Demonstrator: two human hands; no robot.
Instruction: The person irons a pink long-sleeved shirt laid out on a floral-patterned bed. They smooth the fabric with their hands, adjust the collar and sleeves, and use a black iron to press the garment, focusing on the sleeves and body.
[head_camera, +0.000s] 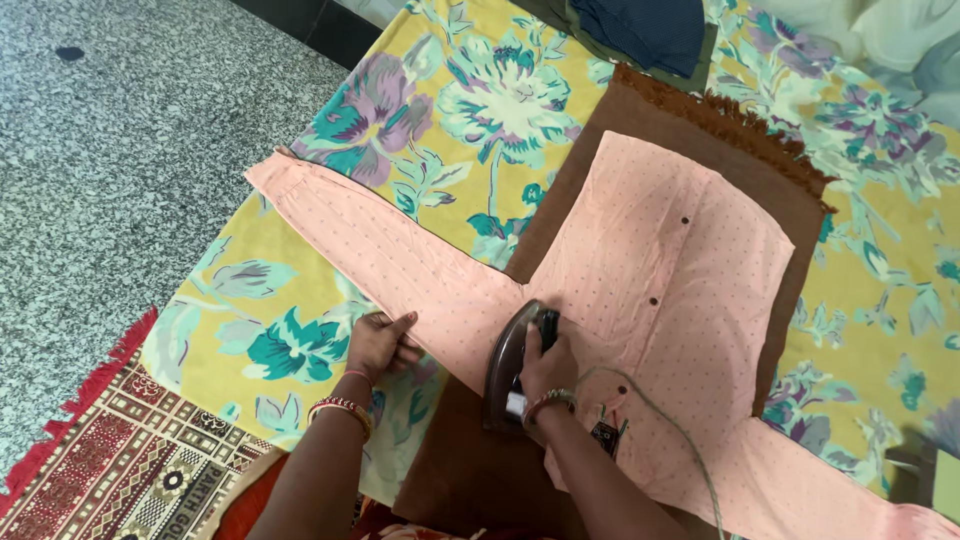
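Pink shirt (660, 270) under right hand's (548, 368) iron (508, 362)

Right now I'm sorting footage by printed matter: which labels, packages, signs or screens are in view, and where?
Garment label: small dark rectangle on the pink shirt, beside the right hand holding the iron.
Woven mat: bottom left, red fringe, patterned bands with lettering in one.
No packages, signs or screens.

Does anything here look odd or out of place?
Nothing much stands out. The pink shirt lies flat on the brown cloth, sleeves spread. The right hand holds the iron near the shoulder seam; the left hand presses the sleeve. The iron's cord trails across the shirt, which could get in the way.
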